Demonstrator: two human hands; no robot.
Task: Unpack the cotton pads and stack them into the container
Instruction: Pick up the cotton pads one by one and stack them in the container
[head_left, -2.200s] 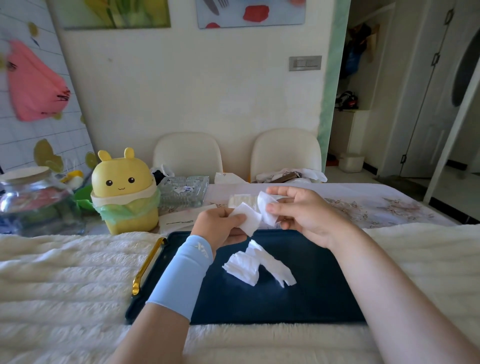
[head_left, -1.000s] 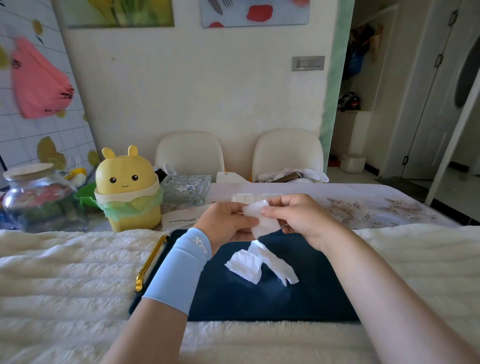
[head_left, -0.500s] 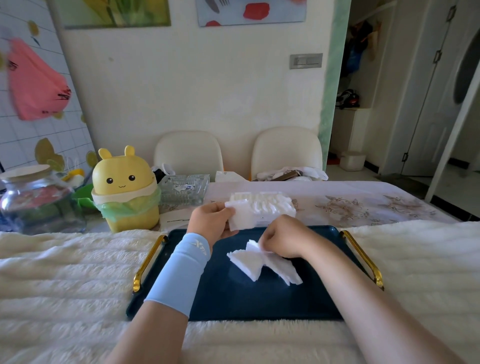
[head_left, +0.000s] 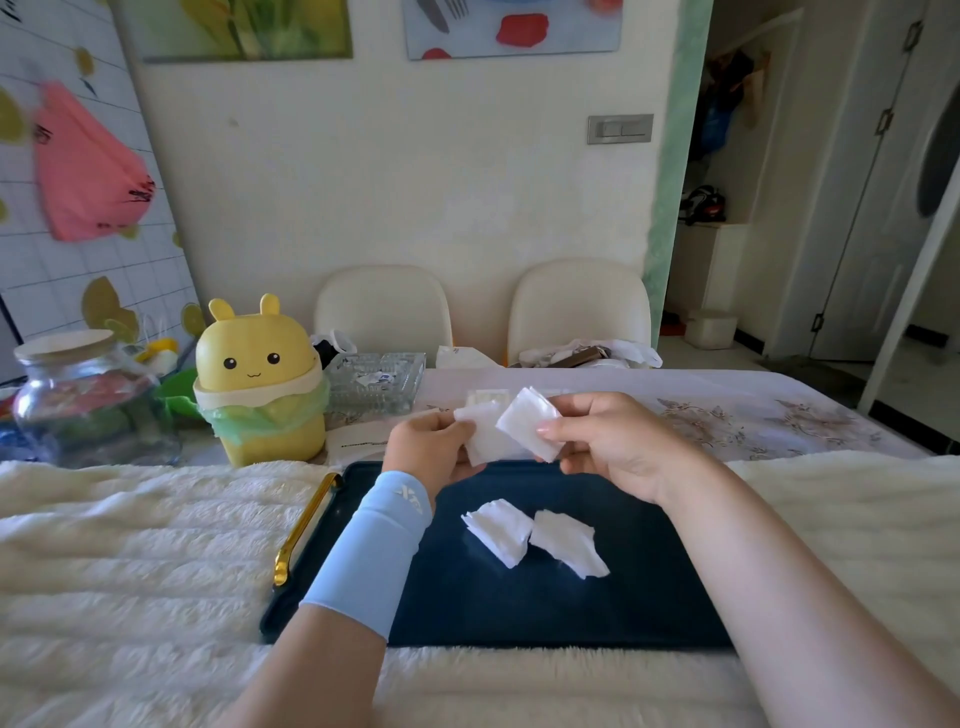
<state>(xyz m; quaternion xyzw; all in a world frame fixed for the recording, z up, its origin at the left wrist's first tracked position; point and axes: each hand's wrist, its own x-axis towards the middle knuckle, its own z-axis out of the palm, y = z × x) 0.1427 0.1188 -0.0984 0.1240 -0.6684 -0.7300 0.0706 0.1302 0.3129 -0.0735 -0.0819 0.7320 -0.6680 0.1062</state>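
Just set a batch down mid-tray (head_left: 649, 597), leaving two piles (head_left: 498, 530); now back above its far edge, pinching fresh cotton pads (head_left: 527, 418) with curled fingers of the right hand (head_left: 613, 447), clasping the remaining stack (head_left: 480, 441) in the left hand (head_left: 426, 452). Still unpacking; stacking not begun.

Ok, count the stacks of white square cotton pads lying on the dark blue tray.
2: left stack at the dark blue tray's middle, right stack beside it; none seem hidden.

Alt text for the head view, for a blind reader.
The left hand and right hand hold white square cotton pads above a dark blue tray, where two small pad stacks lie. A yellow bunny-eared bin stands behind.
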